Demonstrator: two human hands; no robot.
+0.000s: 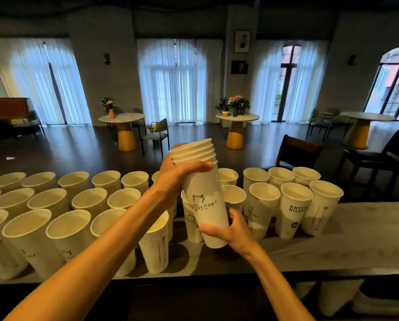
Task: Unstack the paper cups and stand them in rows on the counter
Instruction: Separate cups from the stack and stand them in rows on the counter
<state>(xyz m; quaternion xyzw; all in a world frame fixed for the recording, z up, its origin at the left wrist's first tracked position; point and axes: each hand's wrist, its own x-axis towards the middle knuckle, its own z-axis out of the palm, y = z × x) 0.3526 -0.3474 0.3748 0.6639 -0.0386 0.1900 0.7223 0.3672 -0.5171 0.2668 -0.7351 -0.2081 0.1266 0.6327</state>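
a stack of about six nested cups [203, 200] hangs tilted above the counter [356, 239]. the left hand [177, 179] curls round its rims; the right hand [231, 228] grips its base. roughly thirty single cups [296, 212] stand upright in three rows.

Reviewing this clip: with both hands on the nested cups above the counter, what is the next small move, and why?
Probably the right hand pulls the bottom cup down off the stack, which the left hand holds near the rims, then stands it on the bare counter to the right of the rows.
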